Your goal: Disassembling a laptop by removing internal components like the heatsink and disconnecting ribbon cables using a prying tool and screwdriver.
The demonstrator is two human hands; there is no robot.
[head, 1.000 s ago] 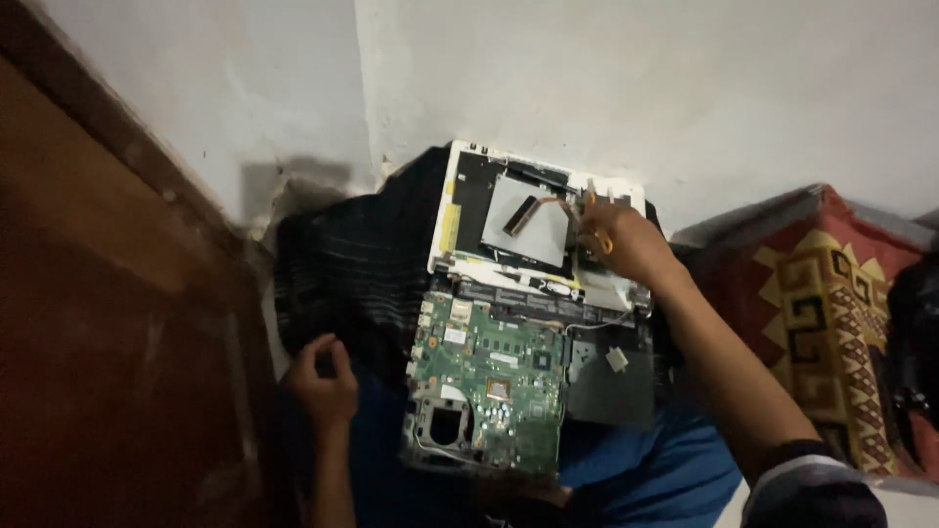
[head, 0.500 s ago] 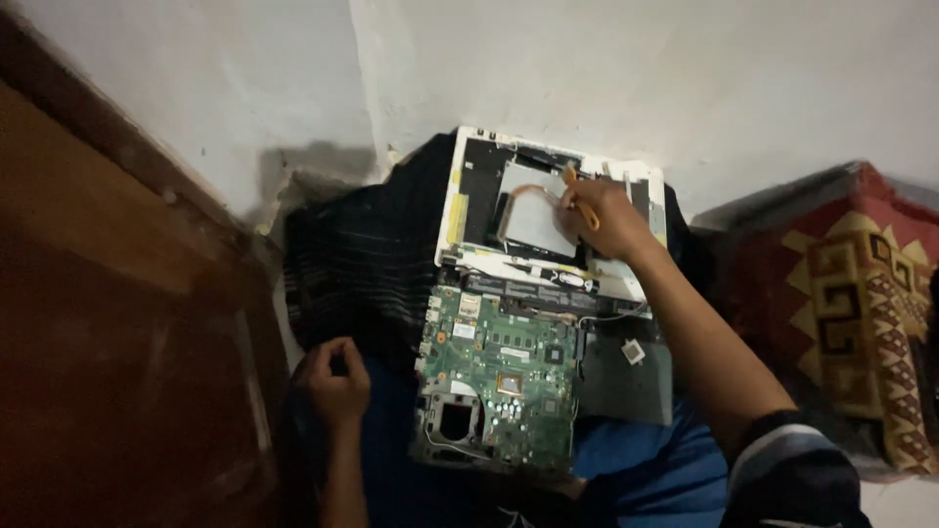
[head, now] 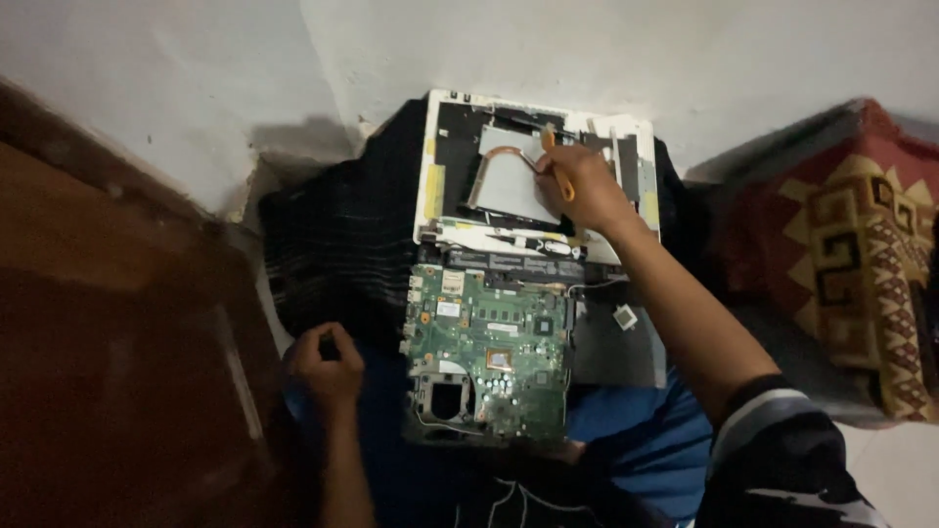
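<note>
While right hand (head: pixel 587 191) grips screwdriver (head: pixel 558 171) | over laptop shell (head: pixel 636 156)

Obstacles: dark brown wooden panel (head: pixel 108 323) left, red patterned cushion (head: pixel 861 264) right | Free: pale wall-side floor strip (head: pixel 293 117) beyond white opened laptop shell (head: pixel 435 156)

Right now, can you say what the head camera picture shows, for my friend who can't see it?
A person's right hand holds an orange-handled tool over an opened white laptop case. A green circuit board lies below it, and the left hand rests closed on dark cloth.
</note>
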